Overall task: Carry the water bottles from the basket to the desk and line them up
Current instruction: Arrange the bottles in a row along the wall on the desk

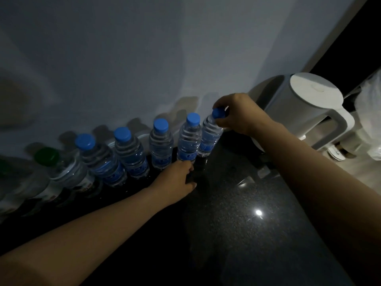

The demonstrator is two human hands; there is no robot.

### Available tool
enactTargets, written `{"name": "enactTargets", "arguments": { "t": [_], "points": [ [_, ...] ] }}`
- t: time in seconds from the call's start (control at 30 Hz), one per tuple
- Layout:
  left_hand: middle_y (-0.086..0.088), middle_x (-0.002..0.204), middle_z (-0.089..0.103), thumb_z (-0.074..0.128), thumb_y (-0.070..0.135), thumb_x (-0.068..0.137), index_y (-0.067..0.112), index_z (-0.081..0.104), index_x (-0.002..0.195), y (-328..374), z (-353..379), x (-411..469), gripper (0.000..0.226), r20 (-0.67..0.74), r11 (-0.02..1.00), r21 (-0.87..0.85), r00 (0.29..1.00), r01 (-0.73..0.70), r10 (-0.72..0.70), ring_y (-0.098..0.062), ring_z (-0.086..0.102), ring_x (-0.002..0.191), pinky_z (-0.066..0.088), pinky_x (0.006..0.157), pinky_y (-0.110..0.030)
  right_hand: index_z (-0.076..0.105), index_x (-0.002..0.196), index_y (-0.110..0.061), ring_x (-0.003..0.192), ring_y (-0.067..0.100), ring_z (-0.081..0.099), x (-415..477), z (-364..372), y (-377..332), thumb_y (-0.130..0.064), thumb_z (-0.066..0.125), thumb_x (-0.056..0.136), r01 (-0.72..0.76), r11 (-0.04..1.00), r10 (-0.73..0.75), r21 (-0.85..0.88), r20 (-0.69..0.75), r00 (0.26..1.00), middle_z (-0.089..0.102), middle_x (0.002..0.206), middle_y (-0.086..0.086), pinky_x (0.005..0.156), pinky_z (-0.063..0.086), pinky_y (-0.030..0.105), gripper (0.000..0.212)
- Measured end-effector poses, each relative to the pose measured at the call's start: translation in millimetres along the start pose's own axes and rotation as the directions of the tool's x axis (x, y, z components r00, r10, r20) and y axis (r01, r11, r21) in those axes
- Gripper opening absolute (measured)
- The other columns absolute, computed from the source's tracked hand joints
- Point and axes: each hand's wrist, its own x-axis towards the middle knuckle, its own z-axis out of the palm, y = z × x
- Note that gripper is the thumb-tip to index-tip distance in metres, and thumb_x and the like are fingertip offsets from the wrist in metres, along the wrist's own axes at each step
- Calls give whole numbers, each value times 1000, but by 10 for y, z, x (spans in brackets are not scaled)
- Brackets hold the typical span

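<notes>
Both bare forearms reach forward from the lower edge. The right hand [241, 116], knuckles up, pinches the cap of the end bottle [210, 139] between thumb and fingertips. The left hand [177, 180] sits lower, fingers curled at the foot of the neighbouring bottle [189, 139]; whether it grips is hidden.

Far-L bottle [12, 182] cut by frame edge, dark & blurred; can't count what's there. Green-cap bottle [68, 172] label unreadable, same w/ the blue labels: too small. L hand [175, 180] covers base of 2nd bottle from R [189, 139]; its fingers [188, 166] mostly out of sight, grip unclear. R hand [239, 114] wraps part of cap [218, 113] on end bottle [210, 137]. R forearm hides jug [305, 108] base. Bag [369, 104] cut by R edge. Small bits [338, 151] under jug handle too dim to ID. Both arms run off frame.
</notes>
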Motion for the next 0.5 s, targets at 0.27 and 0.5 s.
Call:
{"name": "enactTargets", "arguments": {
  "t": [0.27,0.5],
  "points": [
    [-1,121,55,69,29,84,18,51,120,-25,-61,-36,42,-4,999,31,1000,-30,31,-12,54,104,47,86,-24,62,117,-13,93,15,57,1,-20,29,-17,70,82,-18,1000,18,-5,26,1000,63,115,7,83,48,28,36],
    [-1,122,55,68,28,84,19,51,122,25,-131,-81,42,0,999,29,1000,-20,20,-13,55,106,49,88,-28,59,122,-13,89,15,55,-65,-3,45,-15,70,81,-52,999,52,1,-3,999,63,116,9,82,46,27,42]
  ]
}}
